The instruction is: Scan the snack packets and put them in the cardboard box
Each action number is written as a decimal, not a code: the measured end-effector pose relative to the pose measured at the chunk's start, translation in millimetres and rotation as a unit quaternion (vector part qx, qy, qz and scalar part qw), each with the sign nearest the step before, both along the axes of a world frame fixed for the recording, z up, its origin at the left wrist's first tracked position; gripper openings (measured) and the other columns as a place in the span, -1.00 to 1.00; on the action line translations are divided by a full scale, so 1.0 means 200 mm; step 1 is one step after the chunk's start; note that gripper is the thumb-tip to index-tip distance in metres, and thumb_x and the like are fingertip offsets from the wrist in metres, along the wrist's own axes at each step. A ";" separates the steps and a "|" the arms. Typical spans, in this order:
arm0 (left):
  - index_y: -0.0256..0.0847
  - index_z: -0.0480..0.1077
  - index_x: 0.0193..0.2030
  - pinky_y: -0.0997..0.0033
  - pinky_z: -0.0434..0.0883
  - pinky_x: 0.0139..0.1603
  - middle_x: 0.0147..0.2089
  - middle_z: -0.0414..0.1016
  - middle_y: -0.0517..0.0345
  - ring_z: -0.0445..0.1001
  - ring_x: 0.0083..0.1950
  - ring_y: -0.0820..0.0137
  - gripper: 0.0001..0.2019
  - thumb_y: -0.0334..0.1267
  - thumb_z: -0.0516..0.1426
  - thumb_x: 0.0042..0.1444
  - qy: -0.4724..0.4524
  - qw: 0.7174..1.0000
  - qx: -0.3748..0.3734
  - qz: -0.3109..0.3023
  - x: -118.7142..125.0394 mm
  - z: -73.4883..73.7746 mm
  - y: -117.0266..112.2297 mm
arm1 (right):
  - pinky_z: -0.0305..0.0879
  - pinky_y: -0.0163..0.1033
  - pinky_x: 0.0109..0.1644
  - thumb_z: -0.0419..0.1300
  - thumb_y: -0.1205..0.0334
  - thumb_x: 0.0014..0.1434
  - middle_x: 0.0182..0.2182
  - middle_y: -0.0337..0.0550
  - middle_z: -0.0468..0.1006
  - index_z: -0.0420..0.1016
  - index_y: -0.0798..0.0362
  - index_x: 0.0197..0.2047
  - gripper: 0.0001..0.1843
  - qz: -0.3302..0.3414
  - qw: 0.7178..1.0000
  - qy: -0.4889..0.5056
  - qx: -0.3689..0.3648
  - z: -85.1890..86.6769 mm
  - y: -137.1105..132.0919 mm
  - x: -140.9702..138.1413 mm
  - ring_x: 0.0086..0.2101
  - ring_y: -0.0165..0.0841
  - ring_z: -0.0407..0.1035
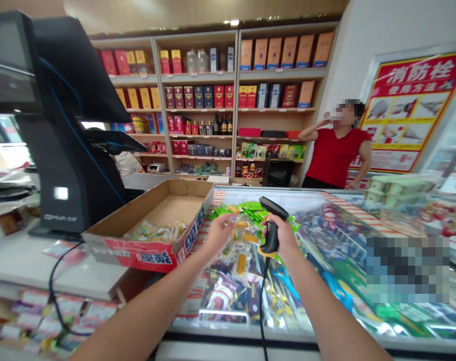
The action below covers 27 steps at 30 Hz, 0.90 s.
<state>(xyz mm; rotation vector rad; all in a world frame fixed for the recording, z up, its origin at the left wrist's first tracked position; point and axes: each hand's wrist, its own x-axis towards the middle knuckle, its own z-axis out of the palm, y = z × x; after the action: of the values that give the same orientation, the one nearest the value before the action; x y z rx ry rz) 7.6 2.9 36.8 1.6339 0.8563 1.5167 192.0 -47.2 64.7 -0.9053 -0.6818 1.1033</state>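
At centre frame our scanner (272,228) is black plastic, smooth with a dull sheen. Beside it the packets (238,241) are clear glossy film. We see the box (171,205) at left centre as brown cardboard, matt inside, printed outside. The freezer lid (310,200) at right is glossy glass. The terminal (70,165) at left is smooth black plastic; the shelves (235,100) above look like pale wood.

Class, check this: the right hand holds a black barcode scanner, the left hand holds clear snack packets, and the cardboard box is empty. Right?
No. The head view shows the cardboard box is not empty: a few wrapped sweets lie in it. The right hand does hold the barcode scanner, the left hand the clear snack packets.
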 end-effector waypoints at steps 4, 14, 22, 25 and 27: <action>-0.14 0.62 -0.33 0.27 0.40 0.00 -0.22 0.60 0.02 0.52 -0.17 0.27 -0.76 -0.49 0.17 -0.05 0.154 0.982 0.104 0.025 0.12 0.13 0.06 | 0.30 -0.31 -0.69 0.36 0.11 -0.18 -0.69 -0.26 0.47 0.39 0.07 -0.50 -0.73 -0.029 0.999 0.020 0.009 0.00 0.01 0.01 -0.73 -0.42 0.30; -0.16 0.60 -0.23 0.31 0.38 0.04 -0.12 0.56 -0.06 0.51 -0.09 0.18 -0.69 -0.43 0.28 -0.21 0.388 0.908 0.149 0.050 0.23 0.27 0.12 | 0.31 -0.27 -0.68 0.36 0.08 -0.15 -0.67 -0.26 0.48 0.37 0.05 -0.47 -0.71 -0.015 1.000 0.005 0.018 -0.01 0.00 -0.02 -0.72 -0.37 0.33; -0.17 0.30 -0.71 0.21 0.37 -0.14 -0.58 0.43 -0.02 0.52 -0.25 0.04 -0.64 -0.05 0.38 -0.38 0.515 0.820 0.009 0.249 -0.48 0.59 0.01 | 0.26 -0.35 -0.70 0.37 0.13 -0.15 -0.68 -0.25 0.47 0.40 0.08 -0.50 -0.74 0.019 1.000 0.003 0.017 0.00 -0.03 -0.07 -0.73 -0.44 0.29; -0.17 0.22 -0.75 0.20 0.35 -0.16 -0.55 0.45 -0.09 0.52 -0.19 -0.04 -0.56 0.01 0.37 -0.40 0.577 0.769 -0.078 0.263 -0.70 0.60 -0.04 | 0.26 -0.34 -0.70 0.36 0.12 -0.15 -0.68 -0.25 0.46 0.40 0.08 -0.51 -0.74 0.025 0.999 -0.009 0.024 0.00 -0.04 -0.08 -0.73 -0.44 0.29; -0.17 0.20 -0.77 0.23 0.33 -0.22 -0.59 0.41 -0.06 0.51 -0.27 0.00 -0.56 -0.02 0.38 -0.42 0.612 0.747 -0.122 0.229 -0.75 0.55 -0.07 | 0.27 -0.35 -0.70 0.37 0.11 -0.16 -0.68 -0.25 0.46 0.41 0.08 -0.51 -0.73 0.026 0.999 -0.012 0.023 0.00 -0.04 -0.08 -0.73 -0.44 0.29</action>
<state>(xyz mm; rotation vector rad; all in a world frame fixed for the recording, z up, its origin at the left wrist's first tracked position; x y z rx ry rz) -142.3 -11.8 147.7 2.2284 2.1551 0.2974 175.3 -55.1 65.1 -0.8668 -0.7523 1.1196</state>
